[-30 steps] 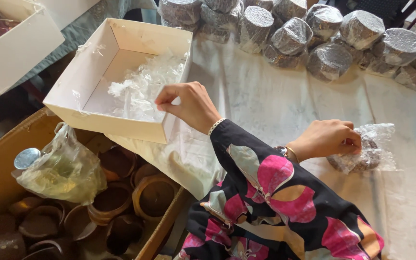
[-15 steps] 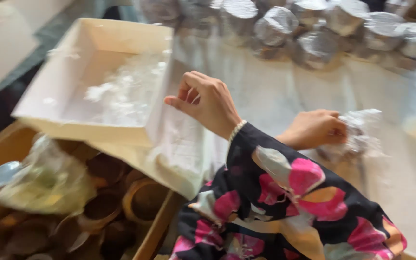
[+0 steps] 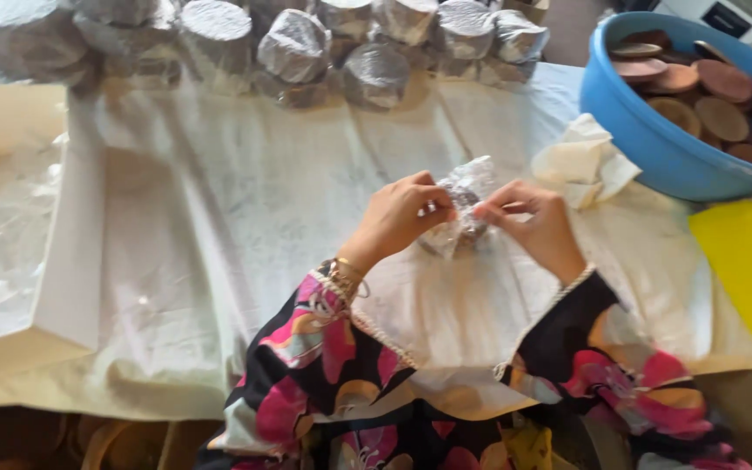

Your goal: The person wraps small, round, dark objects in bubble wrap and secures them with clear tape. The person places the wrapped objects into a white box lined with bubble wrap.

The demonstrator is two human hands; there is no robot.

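Observation:
A small dark cup wrapped in clear crinkled plastic [image 3: 461, 213] sits at the middle of the white cloth-covered table [image 3: 245, 218]. My left hand [image 3: 398, 218] grips its left side. My right hand [image 3: 534, 222] pinches the plastic on its right side. Both hands touch the wrap at its top, and most of the cup is hidden behind fingers and plastic. Both my sleeves are black with pink flowers, and a bracelet is on the left wrist.
Several plastic-wrapped cups [image 3: 298, 43] line the far edge. A blue tub [image 3: 654, 148] of brown clay discs stands at the right rear, with a crumpled white cloth [image 3: 580, 161] beside it. A yellow flat object [image 3: 746, 265] lies right. A white box [image 3: 63, 261] holds clear sheets at left.
My left hand left the white box and came right to join the right hand on the wrapped cup. The view swung right, bringing the blue tub in.

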